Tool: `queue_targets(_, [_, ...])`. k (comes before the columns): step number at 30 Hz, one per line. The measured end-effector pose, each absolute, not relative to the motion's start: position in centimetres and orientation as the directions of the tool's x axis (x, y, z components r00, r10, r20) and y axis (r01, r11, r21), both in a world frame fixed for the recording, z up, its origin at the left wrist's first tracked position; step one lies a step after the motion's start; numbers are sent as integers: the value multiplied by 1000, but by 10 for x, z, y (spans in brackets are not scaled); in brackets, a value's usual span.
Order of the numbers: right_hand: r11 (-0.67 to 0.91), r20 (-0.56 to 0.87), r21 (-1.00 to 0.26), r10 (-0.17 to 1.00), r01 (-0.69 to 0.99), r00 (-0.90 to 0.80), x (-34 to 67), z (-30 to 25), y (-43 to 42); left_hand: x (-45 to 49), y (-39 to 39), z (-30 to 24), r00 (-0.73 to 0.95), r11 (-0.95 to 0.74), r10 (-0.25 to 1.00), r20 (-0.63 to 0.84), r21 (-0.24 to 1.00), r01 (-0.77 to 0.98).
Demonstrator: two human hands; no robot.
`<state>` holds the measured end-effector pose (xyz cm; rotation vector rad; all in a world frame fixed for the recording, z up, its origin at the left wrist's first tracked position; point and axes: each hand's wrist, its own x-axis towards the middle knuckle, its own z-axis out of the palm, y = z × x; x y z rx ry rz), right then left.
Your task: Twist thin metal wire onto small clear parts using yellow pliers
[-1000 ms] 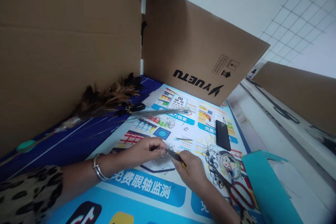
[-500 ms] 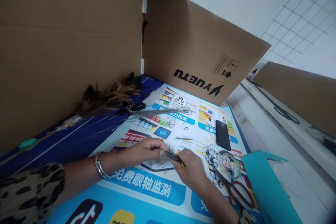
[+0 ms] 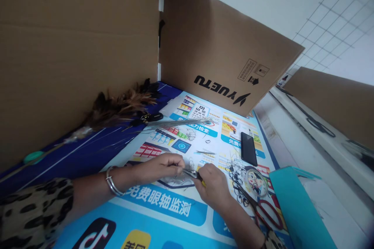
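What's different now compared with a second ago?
The pliers in the right hand seem turned slightly, their tips a little further left, at the fingertips of the left hand. Nothing visibly let go. The phone, scissors and feathers stayed put.

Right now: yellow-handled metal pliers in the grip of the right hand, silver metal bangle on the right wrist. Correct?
Wrong wrist: the head view shows the silver metal bangle on the left wrist. Yellow-handled metal pliers in the grip of the right hand is right.
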<state>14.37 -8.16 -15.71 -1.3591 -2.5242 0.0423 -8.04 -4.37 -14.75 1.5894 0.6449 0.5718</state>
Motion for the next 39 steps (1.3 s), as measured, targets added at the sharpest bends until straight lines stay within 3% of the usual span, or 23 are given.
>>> queue_targets(11, [535, 178, -87, 838, 840, -515, 141, -156, -83, -80, -43, -151, 695, -112, 719, 14, 989, 97])
queue_targets(29, [523, 279, -206, 842, 827, -462, 151, -154, -76, -79, -41, -151, 665, -43, 747, -10, 997, 63])
queue_targets(39, [488, 249, -261, 868, 833, -430, 151, -155, -74, -79, -40, -151, 657, -69, 754, -9, 993, 93])
